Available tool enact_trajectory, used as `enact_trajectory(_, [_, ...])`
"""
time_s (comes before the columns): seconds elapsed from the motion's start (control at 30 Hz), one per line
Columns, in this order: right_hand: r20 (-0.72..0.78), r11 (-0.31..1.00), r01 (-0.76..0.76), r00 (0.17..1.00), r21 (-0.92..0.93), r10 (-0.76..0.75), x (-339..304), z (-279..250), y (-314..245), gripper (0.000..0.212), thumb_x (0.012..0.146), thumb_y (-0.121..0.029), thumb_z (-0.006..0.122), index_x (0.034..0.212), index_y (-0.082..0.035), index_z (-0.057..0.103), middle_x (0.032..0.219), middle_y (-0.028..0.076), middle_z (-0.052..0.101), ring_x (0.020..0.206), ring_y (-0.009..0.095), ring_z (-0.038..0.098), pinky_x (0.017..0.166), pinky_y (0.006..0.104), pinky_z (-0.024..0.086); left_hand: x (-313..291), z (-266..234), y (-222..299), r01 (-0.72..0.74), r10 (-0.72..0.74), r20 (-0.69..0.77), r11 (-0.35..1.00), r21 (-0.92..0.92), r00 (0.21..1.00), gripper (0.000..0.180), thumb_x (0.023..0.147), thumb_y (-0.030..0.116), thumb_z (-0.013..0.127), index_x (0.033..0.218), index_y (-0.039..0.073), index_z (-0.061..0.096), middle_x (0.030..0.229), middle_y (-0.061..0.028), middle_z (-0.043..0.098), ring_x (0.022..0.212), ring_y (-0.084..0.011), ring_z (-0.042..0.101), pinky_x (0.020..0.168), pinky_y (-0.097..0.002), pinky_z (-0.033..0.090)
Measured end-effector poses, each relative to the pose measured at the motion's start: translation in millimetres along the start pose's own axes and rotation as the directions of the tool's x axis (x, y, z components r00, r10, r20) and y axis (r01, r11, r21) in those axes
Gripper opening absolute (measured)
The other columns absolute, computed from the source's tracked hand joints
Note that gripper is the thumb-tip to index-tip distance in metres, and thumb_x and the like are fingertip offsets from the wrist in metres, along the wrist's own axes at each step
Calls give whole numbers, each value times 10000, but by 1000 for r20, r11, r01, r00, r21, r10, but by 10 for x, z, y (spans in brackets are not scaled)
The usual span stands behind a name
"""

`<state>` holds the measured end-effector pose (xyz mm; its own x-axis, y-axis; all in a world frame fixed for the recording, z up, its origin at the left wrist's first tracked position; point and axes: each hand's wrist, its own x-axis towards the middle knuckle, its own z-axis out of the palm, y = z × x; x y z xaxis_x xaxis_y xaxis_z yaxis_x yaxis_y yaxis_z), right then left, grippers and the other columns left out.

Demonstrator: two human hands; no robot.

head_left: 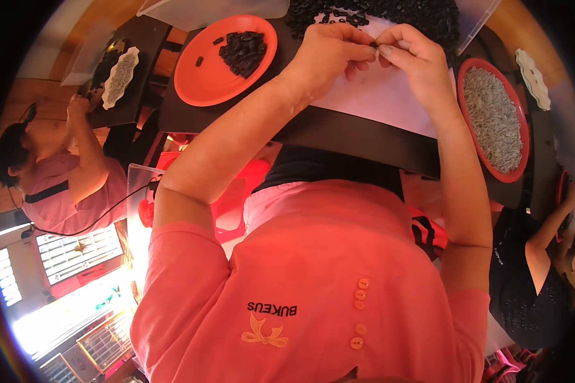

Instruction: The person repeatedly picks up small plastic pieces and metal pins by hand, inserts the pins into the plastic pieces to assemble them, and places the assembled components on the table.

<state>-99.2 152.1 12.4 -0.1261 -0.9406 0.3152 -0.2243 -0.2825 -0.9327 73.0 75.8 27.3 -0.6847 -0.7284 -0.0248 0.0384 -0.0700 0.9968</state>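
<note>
My left hand (335,54) and my right hand (418,60) meet fingertip to fingertip over a white sheet (377,96) on the dark table. Both are closed in a pinch around one small dark piece (375,46), mostly covered by the fingers, so its kind is unclear. Just beyond the hands lies a heap of small black parts (421,16). Left of my left forearm, a round red plate (195,80) carries several black block-like parts (244,54). To the right of my right hand, another red plate (469,67) is full of small silver-grey slender pieces (492,118).
Clear plastic bins (217,9) stand along the far side. White scalloped trays lie at the far left (120,76) and far right (533,80). One person (76,166) works at the left, another in dark clothing (524,274) at the right. The table's near edge (364,143) runs below my forearms.
</note>
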Motion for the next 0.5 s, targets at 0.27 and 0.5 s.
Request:
enact_trajectory(0.27, [-84, 996, -92, 992, 13, 93, 7, -108, -84, 106, 891, -64, 617, 978, -8, 641, 817, 21, 632, 767, 96, 584, 713, 245, 475, 113, 32, 36, 24, -20, 43, 996, -80, 999, 151, 880, 47, 667, 986, -60, 656, 827, -101, 671, 692, -152, 615, 587, -267, 465])
enact_trajectory(0.5, [-141, 999, -28, 990, 23, 31, 17, -97, -85, 83, 889, -63, 621, 949, -11, 647, 799, 18, 630, 744, 92, 576, 692, 239, 459, 201, 32, 49, 45, -39, 77, 996, -74, 996, 140, 867, 35, 675, 965, -65, 664, 819, -104, 673, 679, -151, 611, 561, -269, 462])
